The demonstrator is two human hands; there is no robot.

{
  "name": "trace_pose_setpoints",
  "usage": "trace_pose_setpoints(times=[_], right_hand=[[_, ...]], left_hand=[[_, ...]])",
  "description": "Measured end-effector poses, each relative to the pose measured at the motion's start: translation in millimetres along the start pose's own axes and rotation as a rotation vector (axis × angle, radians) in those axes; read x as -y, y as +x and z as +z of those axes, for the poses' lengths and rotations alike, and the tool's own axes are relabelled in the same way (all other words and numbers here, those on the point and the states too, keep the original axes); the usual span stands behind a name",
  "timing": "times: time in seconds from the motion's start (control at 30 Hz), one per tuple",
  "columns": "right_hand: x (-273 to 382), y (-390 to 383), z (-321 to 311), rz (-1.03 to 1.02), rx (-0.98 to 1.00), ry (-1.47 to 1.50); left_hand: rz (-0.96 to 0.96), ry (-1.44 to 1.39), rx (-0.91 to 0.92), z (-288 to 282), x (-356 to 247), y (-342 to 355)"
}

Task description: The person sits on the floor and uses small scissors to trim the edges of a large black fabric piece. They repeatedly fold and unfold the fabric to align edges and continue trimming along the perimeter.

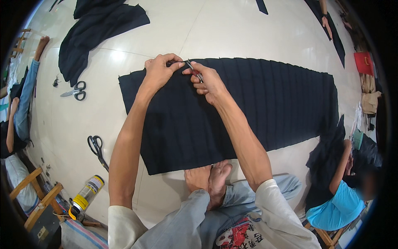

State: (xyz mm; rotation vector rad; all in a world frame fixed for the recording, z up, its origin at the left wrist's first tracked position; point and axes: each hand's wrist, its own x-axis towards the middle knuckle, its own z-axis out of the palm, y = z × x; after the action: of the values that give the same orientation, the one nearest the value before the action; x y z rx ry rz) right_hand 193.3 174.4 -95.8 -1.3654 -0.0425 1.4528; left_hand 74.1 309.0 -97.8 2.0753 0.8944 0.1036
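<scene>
A large black pleated cloth (257,103) lies spread on the floor in front of me, its folds running from the far edge toward my feet. At its far edge, my left hand (159,72) is closed, pinching the fabric between thumb and fingers. Close beside it, my right hand (210,85) is wrapped round a small pair of thread snips (197,74). The snips' tips point at the pinched edge. Whether the blades touch the cloth or a thread is too small to tell.
Dark-handled scissors (76,91) and black-handled shears (97,148) lie on the left. A yellow-banded bottle (88,191) stands near a wooden frame (47,203). More black cloth (99,35) lies at the far left. People sit at both sides, one in a blue shirt (338,207).
</scene>
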Motion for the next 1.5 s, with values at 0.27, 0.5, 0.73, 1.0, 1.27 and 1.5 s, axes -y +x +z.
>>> trace_pose_setpoints(times=[0.27,0.5,0.73,1.0,1.27,1.5], right_hand=[[-1,5,-3,0.023,0.004,0.039],[17,15,-3,0.063,-0.003,-0.123],[13,11,-3,-0.062,0.004,-0.015],[11,-19,-44,-0.029,-0.02,0.009],[16,-10,-46,-0.062,-0.061,-0.041],[21,-8,-52,-0.205,-0.147,-0.242]], left_hand=[[0.072,-0.035,-0.107,8,8,-2],[0.206,0.011,-0.11,12,20,-1],[0.178,0.065,-0.095,12,15,-2],[0.074,0.198,0.11,28,-24,28],[-0.026,-0.132,0.017,30,-27,18],[-0.221,-0.24,0.093,27,-26,27]])
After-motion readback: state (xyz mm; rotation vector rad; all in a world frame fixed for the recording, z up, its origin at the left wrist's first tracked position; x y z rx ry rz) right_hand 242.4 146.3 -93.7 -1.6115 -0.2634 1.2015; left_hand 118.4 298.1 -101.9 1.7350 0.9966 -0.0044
